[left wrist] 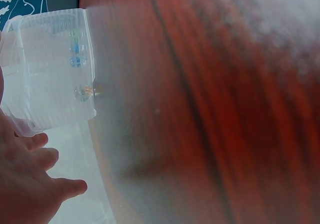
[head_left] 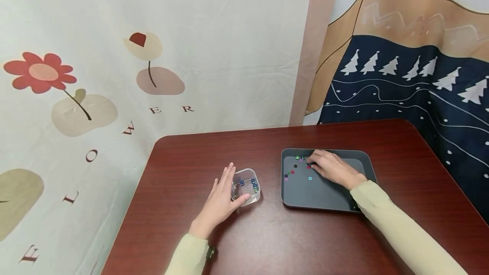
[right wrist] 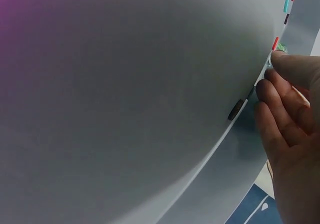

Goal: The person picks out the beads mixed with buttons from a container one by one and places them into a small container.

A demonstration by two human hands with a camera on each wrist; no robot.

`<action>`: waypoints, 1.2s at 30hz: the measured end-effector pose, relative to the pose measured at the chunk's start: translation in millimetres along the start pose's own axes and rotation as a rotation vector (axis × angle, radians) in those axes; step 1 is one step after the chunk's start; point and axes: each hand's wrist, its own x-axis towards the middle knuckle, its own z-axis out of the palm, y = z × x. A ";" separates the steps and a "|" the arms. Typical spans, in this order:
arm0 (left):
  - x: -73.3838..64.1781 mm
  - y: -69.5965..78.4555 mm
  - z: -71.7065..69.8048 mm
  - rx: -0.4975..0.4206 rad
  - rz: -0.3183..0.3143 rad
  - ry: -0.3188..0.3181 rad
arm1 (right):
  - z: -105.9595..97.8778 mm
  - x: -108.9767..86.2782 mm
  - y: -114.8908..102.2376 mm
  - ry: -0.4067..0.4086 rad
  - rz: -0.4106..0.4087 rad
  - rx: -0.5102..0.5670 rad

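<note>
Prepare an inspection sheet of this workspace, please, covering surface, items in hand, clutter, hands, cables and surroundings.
Surface: glossy reddish-brown table.
Job's things: clear container holding a few small pieces, some blue; dark grey tray, to its right, with small coloured pieces, mostly towards the far left.
Clutter: nothing seen.
Hands: left hand at the container, fingers and thumb extended; right hand reaches down among the tray's pieces, its grip unclear.
Cables: nothing seen.
Surroundings: pale flower-print hanging behind; tree-print hanging at right.
</note>
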 end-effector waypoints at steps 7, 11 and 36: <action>-0.8 1.7 -1.4 -0.008 -0.007 -0.007 | -6.3 -0.6 -2.9 0.003 0.011 -0.033; -0.7 1.2 -1.4 -0.008 -0.011 -0.006 | -13.0 -1.5 -5.6 0.018 0.007 -0.047; 0.3 -0.5 0.1 -0.008 -0.008 -0.011 | -48.7 3.8 -44.9 0.175 -0.027 0.065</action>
